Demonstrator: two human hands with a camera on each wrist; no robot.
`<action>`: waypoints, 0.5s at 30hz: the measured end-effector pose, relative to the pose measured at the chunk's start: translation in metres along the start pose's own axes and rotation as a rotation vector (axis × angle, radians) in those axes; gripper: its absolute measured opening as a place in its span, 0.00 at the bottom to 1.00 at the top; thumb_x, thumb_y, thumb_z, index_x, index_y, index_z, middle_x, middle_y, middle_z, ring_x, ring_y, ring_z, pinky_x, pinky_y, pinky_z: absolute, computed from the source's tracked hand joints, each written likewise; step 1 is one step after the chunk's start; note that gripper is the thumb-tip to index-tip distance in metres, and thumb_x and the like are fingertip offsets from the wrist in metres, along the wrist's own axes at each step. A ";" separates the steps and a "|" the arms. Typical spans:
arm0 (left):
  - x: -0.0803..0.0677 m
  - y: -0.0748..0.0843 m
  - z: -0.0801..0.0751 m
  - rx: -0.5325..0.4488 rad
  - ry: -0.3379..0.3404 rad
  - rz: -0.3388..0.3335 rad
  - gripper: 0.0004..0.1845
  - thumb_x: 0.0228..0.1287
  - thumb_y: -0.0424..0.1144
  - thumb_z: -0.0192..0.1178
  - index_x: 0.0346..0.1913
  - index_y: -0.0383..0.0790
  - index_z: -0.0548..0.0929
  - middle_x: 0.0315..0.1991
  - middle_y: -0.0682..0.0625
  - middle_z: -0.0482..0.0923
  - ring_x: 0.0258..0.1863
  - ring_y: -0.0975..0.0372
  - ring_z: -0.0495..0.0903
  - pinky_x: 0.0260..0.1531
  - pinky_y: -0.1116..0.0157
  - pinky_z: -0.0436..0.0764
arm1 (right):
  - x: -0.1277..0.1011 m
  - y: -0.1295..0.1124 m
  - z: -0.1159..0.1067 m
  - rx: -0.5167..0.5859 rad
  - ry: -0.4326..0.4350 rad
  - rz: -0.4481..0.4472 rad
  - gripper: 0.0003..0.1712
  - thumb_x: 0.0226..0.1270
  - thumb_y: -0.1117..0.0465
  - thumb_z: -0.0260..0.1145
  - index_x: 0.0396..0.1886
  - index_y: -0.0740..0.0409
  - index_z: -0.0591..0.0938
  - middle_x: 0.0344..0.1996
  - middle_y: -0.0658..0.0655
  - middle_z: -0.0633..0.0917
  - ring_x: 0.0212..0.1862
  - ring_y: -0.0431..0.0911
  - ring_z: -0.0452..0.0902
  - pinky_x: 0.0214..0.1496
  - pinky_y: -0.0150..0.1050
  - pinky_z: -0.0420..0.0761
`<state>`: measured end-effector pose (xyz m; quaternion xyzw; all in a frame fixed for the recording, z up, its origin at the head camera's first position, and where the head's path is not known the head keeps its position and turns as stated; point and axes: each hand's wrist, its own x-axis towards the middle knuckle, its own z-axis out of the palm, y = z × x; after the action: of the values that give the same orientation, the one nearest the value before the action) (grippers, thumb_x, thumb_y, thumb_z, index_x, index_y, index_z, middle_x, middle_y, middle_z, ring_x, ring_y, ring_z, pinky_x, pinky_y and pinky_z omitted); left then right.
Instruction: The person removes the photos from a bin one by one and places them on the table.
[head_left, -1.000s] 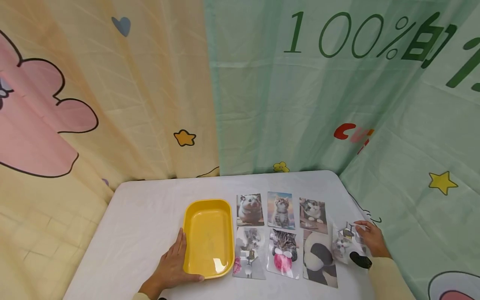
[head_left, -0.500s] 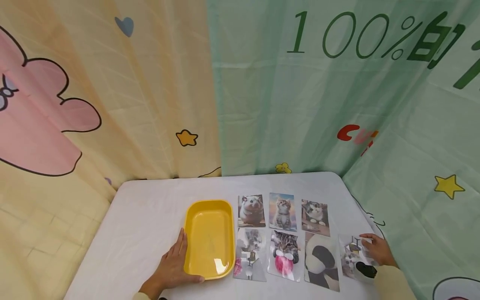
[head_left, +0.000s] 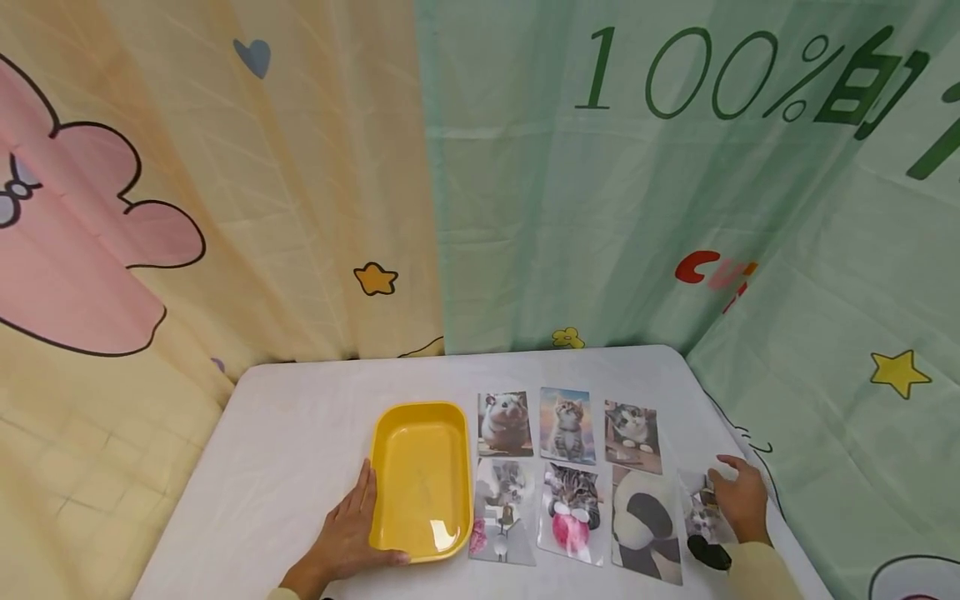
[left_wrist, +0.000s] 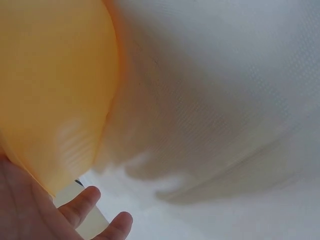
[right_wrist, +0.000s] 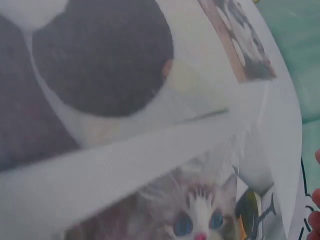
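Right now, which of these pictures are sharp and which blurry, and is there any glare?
Head view: sharp, evenly lit, a white glare spot in the yellow tray and sheen on the glossy cards. Left wrist view: tray close and out of focus. Right wrist view: cat card soft, very close.

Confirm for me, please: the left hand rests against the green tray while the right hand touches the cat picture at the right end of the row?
Not quite: the tray is yellow, not green, as the head view shows. The left hand does rest against it, and the right hand touches the cat picture at the right end.
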<state>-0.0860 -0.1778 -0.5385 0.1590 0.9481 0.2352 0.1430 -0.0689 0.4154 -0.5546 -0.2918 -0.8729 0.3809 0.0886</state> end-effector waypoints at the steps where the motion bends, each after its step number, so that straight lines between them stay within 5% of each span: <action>1: 0.000 0.000 0.000 -0.001 0.001 -0.003 0.75 0.38 0.72 0.67 0.74 0.25 0.37 0.76 0.35 0.28 0.71 0.38 0.50 0.60 0.36 0.59 | -0.002 -0.004 0.003 0.004 0.003 -0.023 0.24 0.69 0.65 0.54 0.60 0.75 0.69 0.62 0.79 0.64 0.63 0.72 0.58 0.62 0.67 0.60; 15: 0.002 0.013 0.001 -0.012 0.081 -0.025 0.78 0.27 0.73 0.72 0.73 0.23 0.47 0.76 0.33 0.33 0.71 0.38 0.45 0.64 0.35 0.47 | -0.020 -0.070 0.046 -0.050 -0.025 -0.397 0.21 0.65 0.65 0.62 0.55 0.73 0.74 0.61 0.77 0.67 0.64 0.71 0.60 0.62 0.67 0.58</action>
<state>-0.0845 -0.1658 -0.5336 0.1368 0.9536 0.2453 0.1081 -0.1008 0.3385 -0.5351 -0.1113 -0.9235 0.3377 0.1441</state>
